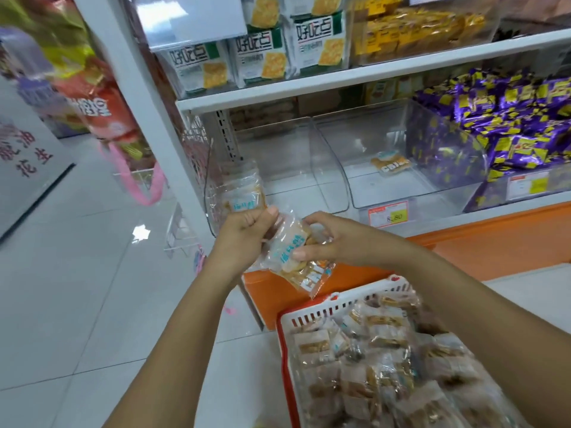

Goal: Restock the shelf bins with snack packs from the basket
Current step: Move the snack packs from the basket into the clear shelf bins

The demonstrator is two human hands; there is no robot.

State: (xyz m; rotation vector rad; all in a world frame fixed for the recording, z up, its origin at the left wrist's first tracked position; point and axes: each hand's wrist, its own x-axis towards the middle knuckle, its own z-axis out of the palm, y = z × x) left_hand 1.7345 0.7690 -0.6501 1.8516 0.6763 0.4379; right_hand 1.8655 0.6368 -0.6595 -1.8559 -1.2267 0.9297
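A red-and-white basket at the lower right is full of clear snack packs. My left hand grips one clear snack pack that sticks up above the fist. My right hand pinches several clear packs with blue print, held between both hands just in front of the lower shelf. Behind the hands stand two clear shelf bins: the left bin has nothing visible inside, the right bin holds a single snack pack.
Purple-wrapped snacks fill the bin at the right. White cracker packs and yellow packs sit on the upper shelf. A white upright post stands left of the bins. Orange shelf base runs below. Hanging snack bags are at the left over the tiled floor.
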